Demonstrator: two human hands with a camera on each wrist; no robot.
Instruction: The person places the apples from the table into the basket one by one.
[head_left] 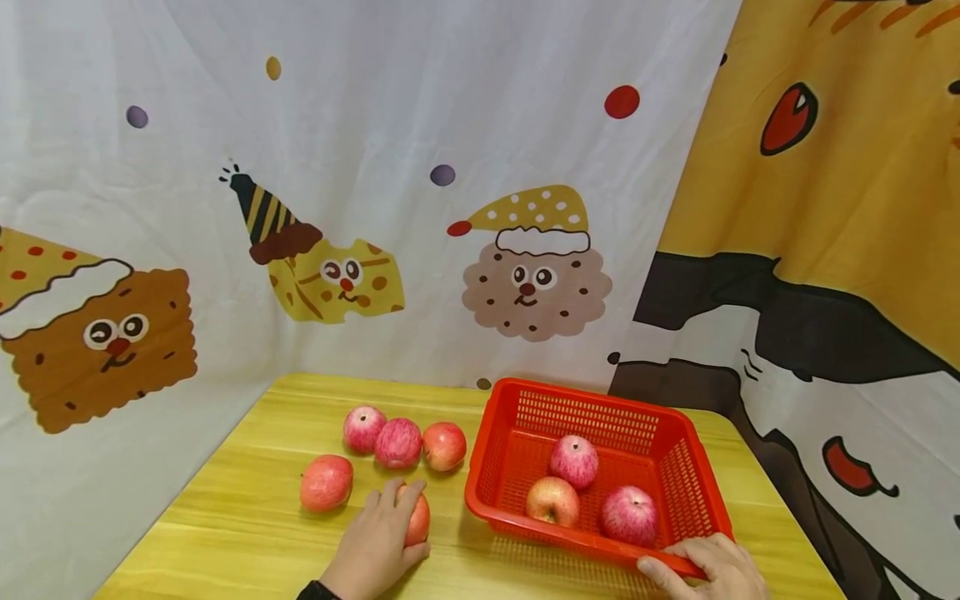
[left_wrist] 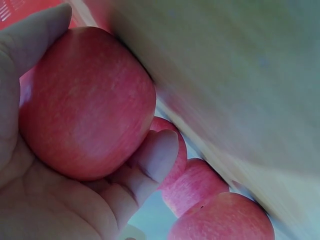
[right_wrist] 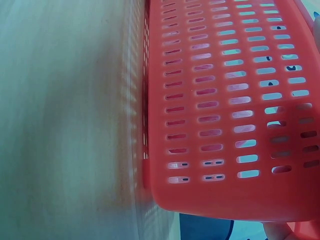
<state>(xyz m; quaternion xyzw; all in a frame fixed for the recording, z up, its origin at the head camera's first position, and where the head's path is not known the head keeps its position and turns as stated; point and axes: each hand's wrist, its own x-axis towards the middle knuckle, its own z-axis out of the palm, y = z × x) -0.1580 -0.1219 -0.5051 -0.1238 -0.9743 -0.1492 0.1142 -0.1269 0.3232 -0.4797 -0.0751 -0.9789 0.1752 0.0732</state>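
My left hand (head_left: 378, 537) grips a red apple (left_wrist: 87, 102) on the table, left of the basket; in the left wrist view its thumb and fingers curl round the fruit. With my right hand (head_left: 712, 568) I hold the near right corner of the red plastic basket (head_left: 592, 546), thumb over the rim. Inside the basket lie three apples: a pink one (head_left: 574, 462), a yellowish-red one (head_left: 552, 502) and a streaked one (head_left: 629, 515). The right wrist view shows mostly the slotted basket wall (right_wrist: 215, 115); fingertips show at its edge.
Beyond my left hand sit more apples: a pink one (head_left: 364, 429), a streaked one (head_left: 398, 443), a red-yellow one (head_left: 445, 446) and a red one (head_left: 327, 483) nearer the left. A printed curtain (head_left: 420, 108) hangs behind the wooden table (head_left: 240, 508).
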